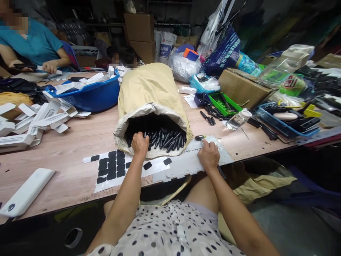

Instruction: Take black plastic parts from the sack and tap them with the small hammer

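A large beige woven sack (153, 83) lies on the table with its mouth towards me, full of black pen-shaped pieces (167, 138). At the left of that mouth, my left hand (140, 144) has its fingers curled onto one of the black pieces, mostly hidden by the fingers. To the right of the sack, my right hand (209, 155) is closed around a black-handled tool (221, 172), whose handle sticks out below the palm. Just beyond those fingertips lies a small black and yellow piece (200, 137) by a grey sheet (183, 166).
Black square stickers (112, 165) on white backing lie before the sack. A blue basin (90, 96) and white boxes (39, 122) stand left, a white device (28, 192) nearer. Right are a green tray (225, 105), a clear bottle (238, 119) and a carton (239, 85). A co-worker (32, 42) sits far left.
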Motion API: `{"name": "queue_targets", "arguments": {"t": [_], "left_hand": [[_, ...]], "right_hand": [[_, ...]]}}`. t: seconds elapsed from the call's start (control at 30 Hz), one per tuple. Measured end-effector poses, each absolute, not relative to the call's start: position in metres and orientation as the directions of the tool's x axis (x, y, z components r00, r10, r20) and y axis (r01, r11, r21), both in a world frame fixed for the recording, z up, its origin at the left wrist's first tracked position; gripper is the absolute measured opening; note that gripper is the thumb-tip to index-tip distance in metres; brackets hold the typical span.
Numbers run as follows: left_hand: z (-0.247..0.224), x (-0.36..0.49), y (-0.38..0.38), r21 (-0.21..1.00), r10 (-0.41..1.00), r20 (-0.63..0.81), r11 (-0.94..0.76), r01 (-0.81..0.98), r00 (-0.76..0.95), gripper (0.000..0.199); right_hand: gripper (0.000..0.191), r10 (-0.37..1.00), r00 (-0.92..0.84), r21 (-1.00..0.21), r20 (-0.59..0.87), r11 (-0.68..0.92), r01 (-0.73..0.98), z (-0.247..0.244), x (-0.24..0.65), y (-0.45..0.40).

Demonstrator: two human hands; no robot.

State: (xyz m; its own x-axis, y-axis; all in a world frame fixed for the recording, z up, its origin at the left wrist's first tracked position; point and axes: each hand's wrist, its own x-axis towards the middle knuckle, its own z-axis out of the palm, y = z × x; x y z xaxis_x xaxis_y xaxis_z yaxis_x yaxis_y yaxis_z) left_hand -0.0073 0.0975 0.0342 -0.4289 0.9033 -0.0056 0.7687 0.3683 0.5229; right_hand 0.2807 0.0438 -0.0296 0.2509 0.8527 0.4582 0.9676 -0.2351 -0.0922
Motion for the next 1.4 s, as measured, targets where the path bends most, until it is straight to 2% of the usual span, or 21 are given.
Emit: {"name": "queue_targets", "arguments": {"t": [0.1,0.17,0.27,0.33,0.4,0.53,0.67,0.77,0.9,1.03,1.4], "left_hand": [[0.039,-0.010,0.089,0.507,0.910,0.017,0.350,0.788,-0.415,0.015],[0.041,-0.011,0.075,0.520,0.931,0.128,0.231,0.822,-0.342,0.015],[0.035,-0.007,0.044,0.518,0.954,0.291,-0.094,0.850,-0.072,0.015],[0.024,-0.003,0.024,0.500,0.946,0.305,-0.259,0.826,0.112,0.013],[0.012,0.000,0.009,0.485,0.937,0.265,-0.333,0.809,0.226,0.011],[-0.006,-0.001,0.001,0.512,0.943,0.197,-0.333,0.792,0.269,0.012],[-0.014,-0.001,0.006,0.594,0.953,0.201,-0.303,0.745,0.227,0.012],[-0.018,0.001,0.007,0.630,0.960,0.204,-0.280,0.725,0.194,0.008],[-0.022,0.003,0.007,0.640,0.960,0.212,-0.277,0.717,0.182,0.009],[-0.023,0.003,0.008,0.650,0.960,0.199,-0.280,0.707,0.197,0.014],[-0.021,0.003,0.009,0.670,0.967,0.163,-0.256,0.697,0.198,0.014]], "right_hand": [[0.039,0.840,0.249,-0.076,0.482,-0.243,0.967,-0.031,0.281,0.044],[0.039,0.836,0.246,-0.069,0.490,-0.244,0.967,-0.032,0.281,0.044],[0.039,0.840,0.241,-0.071,0.485,-0.237,0.969,-0.034,0.282,0.044],[0.039,0.842,0.243,-0.077,0.481,-0.235,0.969,-0.035,0.282,0.044],[0.039,0.843,0.253,-0.092,0.476,-0.238,0.967,-0.035,0.281,0.044],[0.038,0.856,0.307,-0.181,0.416,-0.252,0.951,-0.028,0.283,0.048],[0.040,0.833,0.416,-0.407,0.365,-0.259,0.876,-0.012,0.283,0.041],[0.038,0.811,0.430,-0.610,0.396,-0.117,0.783,0.001,0.269,0.019],[0.033,0.914,0.239,-0.795,0.328,0.130,0.593,0.008,0.230,-0.018],[0.031,0.943,0.053,-0.810,0.330,0.254,0.528,0.006,0.194,-0.039],[0.034,0.915,-0.050,-0.641,0.400,0.318,0.699,0.000,0.182,-0.042]]}}
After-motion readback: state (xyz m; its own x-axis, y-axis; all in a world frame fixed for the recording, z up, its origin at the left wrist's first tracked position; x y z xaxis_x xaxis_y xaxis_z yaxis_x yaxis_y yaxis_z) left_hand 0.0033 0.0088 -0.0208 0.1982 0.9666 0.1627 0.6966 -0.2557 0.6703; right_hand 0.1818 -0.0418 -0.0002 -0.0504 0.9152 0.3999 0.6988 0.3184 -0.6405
